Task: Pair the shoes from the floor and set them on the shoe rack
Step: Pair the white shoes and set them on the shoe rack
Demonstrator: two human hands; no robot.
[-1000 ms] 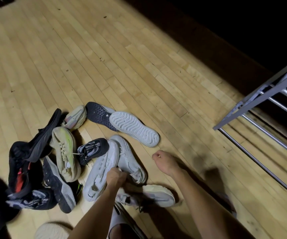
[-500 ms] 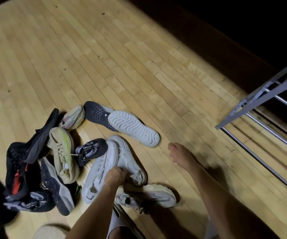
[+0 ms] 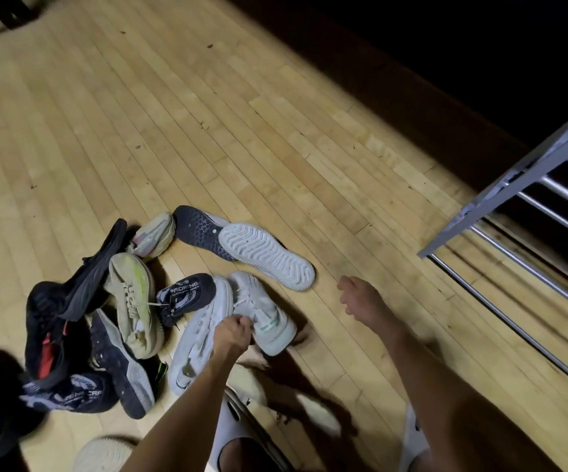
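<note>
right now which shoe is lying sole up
The shoe with the white and navy sole, alone nearest the shoe rack; its tread faces up.

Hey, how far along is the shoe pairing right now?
Done: nothing yet; the visible bars of the grey metal shoe rack hold no shoes. In hand: the left hand has a grip on two white sneakers together, while the right hand hangs free. Left: the pile of black and cream shoes on the wooden floor.

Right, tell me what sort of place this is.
Probably a gym or sports hall: a pale wood-strip floor like a court's, a heap of athletic shoes, and a metal shoe rack against the dark wall.
</note>
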